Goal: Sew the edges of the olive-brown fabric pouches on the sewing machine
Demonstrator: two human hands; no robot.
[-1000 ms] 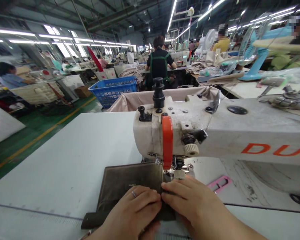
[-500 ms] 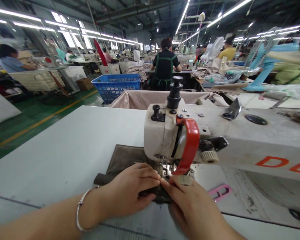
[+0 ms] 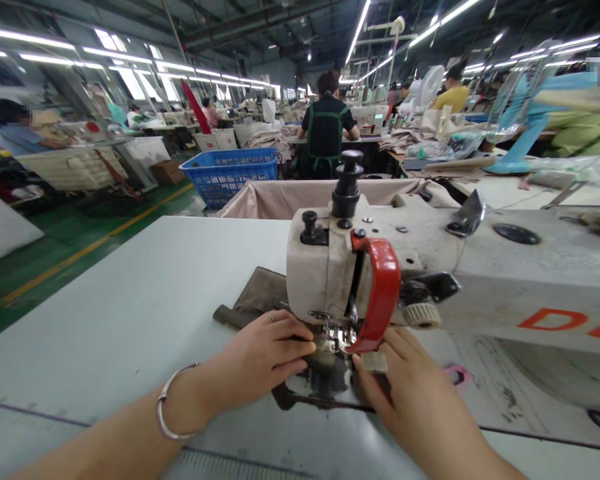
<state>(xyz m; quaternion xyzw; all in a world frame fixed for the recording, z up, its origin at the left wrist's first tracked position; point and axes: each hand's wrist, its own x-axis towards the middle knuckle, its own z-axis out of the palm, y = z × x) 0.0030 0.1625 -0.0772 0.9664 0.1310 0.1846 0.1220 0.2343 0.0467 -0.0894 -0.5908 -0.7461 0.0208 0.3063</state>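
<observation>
A dark brown piece of leather-like material (image 3: 261,288) lies flat left of the sewing machine (image 3: 310,263), partly under its head. My left hand (image 3: 263,350), with a ring and a silver bangle, has its fingers closed on the piece's near part, beside the presser foot (image 3: 336,341). On the foot's other side is my right hand (image 3: 410,393), thumb and fingers apart, reaching around the red guard (image 3: 386,287). The guard hides some of its fingertips, and I see nothing held in it. Beneath the foot, a dark, worn machine plate (image 3: 325,390) shows between my hands.
A pink tool (image 3: 459,375) lies partly hidden beyond my right hand. Ruler markings (image 3: 230,463) run along the near tabletop. Behind the machine are a cloth-lined bin (image 3: 280,197) and a blue basket (image 3: 230,175). Co-workers sit at other stations, one (image 3: 329,123) straight ahead.
The brown piece has shifted away from me and turned, uncovering the plate. My hands, previously touching at the fingertips, have parted; the right has moved right, around the guard, covering more of the pink tool.
</observation>
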